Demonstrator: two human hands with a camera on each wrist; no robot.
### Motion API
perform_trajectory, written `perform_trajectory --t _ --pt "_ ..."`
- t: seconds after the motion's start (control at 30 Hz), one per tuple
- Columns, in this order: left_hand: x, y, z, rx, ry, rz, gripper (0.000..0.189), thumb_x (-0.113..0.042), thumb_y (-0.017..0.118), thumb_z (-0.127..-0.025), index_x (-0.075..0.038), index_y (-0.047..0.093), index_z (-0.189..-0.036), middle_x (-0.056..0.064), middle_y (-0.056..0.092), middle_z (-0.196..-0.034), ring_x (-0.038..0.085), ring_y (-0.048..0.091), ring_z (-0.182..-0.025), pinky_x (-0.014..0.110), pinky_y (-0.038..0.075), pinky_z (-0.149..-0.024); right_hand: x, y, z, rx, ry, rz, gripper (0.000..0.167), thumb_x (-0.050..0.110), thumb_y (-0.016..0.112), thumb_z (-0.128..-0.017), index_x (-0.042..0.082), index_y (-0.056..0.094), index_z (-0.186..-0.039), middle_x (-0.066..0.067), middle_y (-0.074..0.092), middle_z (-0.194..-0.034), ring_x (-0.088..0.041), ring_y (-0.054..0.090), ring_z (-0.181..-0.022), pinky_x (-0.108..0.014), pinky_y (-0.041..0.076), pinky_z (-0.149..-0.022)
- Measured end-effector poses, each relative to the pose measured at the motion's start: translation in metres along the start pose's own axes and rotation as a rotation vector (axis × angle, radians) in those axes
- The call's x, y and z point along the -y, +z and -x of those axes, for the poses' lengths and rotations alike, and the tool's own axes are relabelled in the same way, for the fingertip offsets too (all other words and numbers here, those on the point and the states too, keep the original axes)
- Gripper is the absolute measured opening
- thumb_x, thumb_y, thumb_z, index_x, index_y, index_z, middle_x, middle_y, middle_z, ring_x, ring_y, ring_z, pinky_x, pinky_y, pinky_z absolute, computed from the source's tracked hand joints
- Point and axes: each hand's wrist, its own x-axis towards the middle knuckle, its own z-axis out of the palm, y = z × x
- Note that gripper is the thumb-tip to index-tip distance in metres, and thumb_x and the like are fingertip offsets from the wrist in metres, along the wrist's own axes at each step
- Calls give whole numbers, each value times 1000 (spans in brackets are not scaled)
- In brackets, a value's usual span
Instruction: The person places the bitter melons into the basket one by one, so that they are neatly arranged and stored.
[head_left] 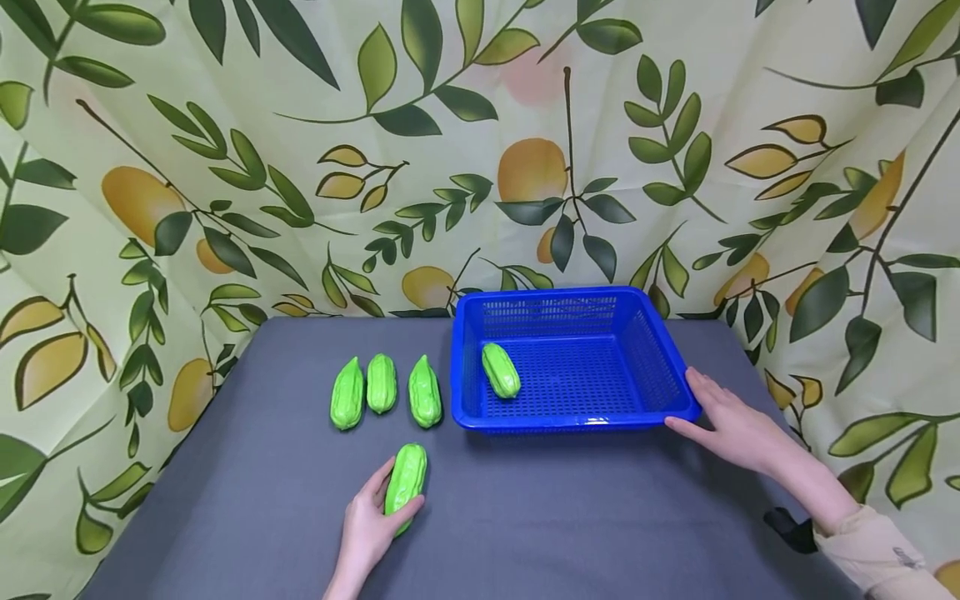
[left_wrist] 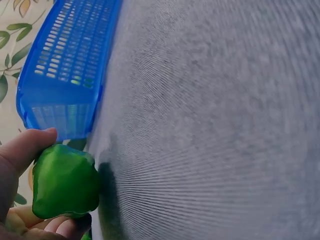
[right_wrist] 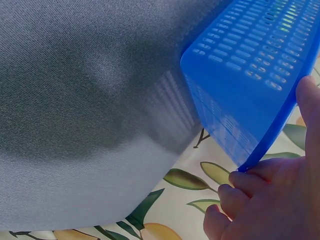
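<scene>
From where I stand, taking the blue basket (head_left: 581, 367) as the middle of a clock, the left hand (head_left: 366, 521) is out at eight o'clock, thumb and fingers closed around a green vegetable (head_left: 406, 482); I can't tell whether the vegetable touches the grey table (head_left: 555, 517). Three loose vegetables (head_left: 381, 383) stand side by side at nine o'clock, just outside the basket, and one inner vegetable (head_left: 501, 371) lies inside, near its nine o'clock wall. At four o'clock the right hand (head_left: 738, 427) touches the basket's near corner, thumb and fingers spread wide across it, below a pale sleeve (head_left: 873, 546). A leafy curtain (head_left: 450, 75) hangs beyond twelve o'clock.
</scene>
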Motion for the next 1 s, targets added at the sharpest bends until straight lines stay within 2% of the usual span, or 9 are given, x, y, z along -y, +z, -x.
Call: perform_trajectory --t 0.07,0.13,0.3,0.4,0.53,0.7,0.87,1.0 --pt "-2 0 -1 -16 39 16 71 -16 83 -71 8 51 -130 32 56 -125 37 59 -115 31 54 -89 -1 -1 1 0 2 -4 101 61 53 -87 -9 12 -148 -34 17 -151 -52 19 -137 -68 21 -108" --pt "-7 -2 -3 -15 41 39 71 -16 83 -71 8 51 -130 31 56 -127 36 58 -116 26 54 -90 -2 -1 1 0 4 -4 101 61 53 -87 -8 12 -148 -34 16 -151 -52 19 -137 -68 20 -108" --pt "-21 -10 -8 12 -32 71 73 -15 81 -74 3 47 -135 26 52 -135 33 51 -124 17 47 -95 -3 0 0 2 4 -4 101 62 52 -88 -8 12 -148 -34 16 -151 -52 18 -138 -68 20 -108" --pt "-27 -12 -8 18 -50 88 72 -13 81 -74 3 47 -136 26 52 -134 32 51 -125 15 46 -95 -2 1 0 2 3 -5 100 62 52 -88 -8 12 -148 -34 16 -151 -52 19 -137 -68 20 -108" --pt "-34 -15 -10 15 -45 130 72 -10 80 -74 5 45 -136 27 51 -135 33 51 -125 18 48 -94 -1 1 0 3 5 -6 101 62 52 -88 -8 12 -148 -34 16 -151 -52 19 -137 -68 20 -108" --pt "-42 -24 -16 8 -55 177 73 -10 80 -75 2 44 -138 23 48 -139 28 48 -127 7 44 -90 -1 1 0 1 2 -6 100 62 52 -88 -8 12 -148 -34 16 -151 -52 18 -137 -68 20 -108" --pt "-48 -31 -17 0 -52 171 74 -12 79 -76 0 43 -140 24 48 -140 28 49 -127 4 44 -88 -1 1 0 -6 -5 -1 100 61 52 -88 -8 13 -148 -34 17 -151 -52 19 -137 -68 21 -108" --pt "-50 -30 -18 -10 -64 180 73 -10 79 -76 0 44 -139 23 49 -139 28 50 -125 3 44 -84 -2 0 0 -4 -4 2 100 62 51 -88 -8 13 -148 -34 17 -151 -52 19 -137 -67 21 -108"
